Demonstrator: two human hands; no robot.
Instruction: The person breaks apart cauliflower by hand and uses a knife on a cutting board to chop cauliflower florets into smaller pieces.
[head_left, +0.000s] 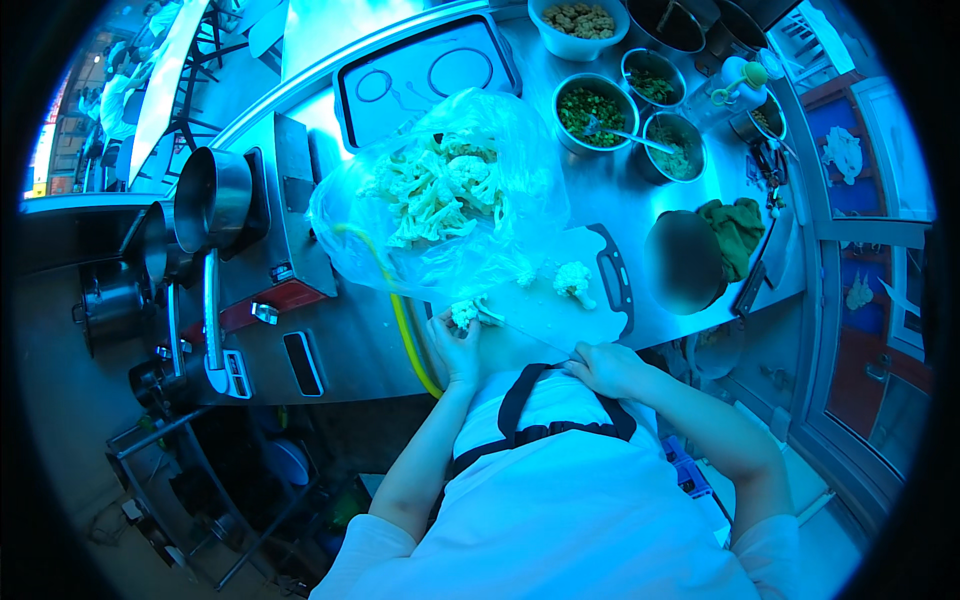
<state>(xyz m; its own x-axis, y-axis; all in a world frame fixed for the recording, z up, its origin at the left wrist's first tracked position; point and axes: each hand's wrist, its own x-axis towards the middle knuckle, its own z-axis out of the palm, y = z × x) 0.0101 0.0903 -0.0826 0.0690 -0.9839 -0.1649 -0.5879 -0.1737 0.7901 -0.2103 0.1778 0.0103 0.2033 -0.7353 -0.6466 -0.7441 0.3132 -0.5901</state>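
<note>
My left hand (457, 351) holds a cauliflower floret (468, 312) down near the left side of a pale cutting board (562, 319). In my right hand (609, 370) is a knife, its thin blade (536, 337) reaching left across the board towards the floret's stem. Most of the knife's handle is hidden by my fingers. Another cauliflower floret (574, 282) lies farther right, by the board's dark handle (616, 276). Beyond, a clear plastic bag (517, 165) full of cauliflower pieces (435, 187) overlaps the board's far edge.
Steel pots of chopped greens (592, 112) stand at the back right. A green cloth (735, 236) and a second knife (750, 289) lie right, near a blurred round thing (684, 262). At left are saucepans (214, 199), a phone (303, 364) and a yellow hose (409, 337).
</note>
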